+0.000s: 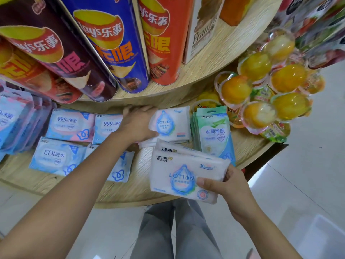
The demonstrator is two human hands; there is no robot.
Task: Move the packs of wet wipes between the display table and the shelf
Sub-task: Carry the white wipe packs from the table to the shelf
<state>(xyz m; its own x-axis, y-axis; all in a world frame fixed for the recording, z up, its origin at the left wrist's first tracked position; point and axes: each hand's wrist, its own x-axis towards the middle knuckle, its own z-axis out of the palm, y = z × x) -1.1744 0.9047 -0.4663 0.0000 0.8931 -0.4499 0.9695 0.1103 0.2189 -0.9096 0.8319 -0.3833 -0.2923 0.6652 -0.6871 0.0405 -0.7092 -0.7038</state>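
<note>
Below, round wooden display table (134,186) over pale tiled floor (291,193); both hands gripping wet-wipe packs (183,176).

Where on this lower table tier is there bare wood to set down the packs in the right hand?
Bare wood along the front edge, below the blue flower pack, left of the held lotion packs. Crowded: back rows, green packs, jelly cups.

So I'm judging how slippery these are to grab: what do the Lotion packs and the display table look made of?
Lotion packs: soft plastic film, slightly glossy, judging by the wrinkles and sheen where the right hand grips them. Display table: wood or wood-look laminate, matte, with visible grain; which one isn't clear.
</note>
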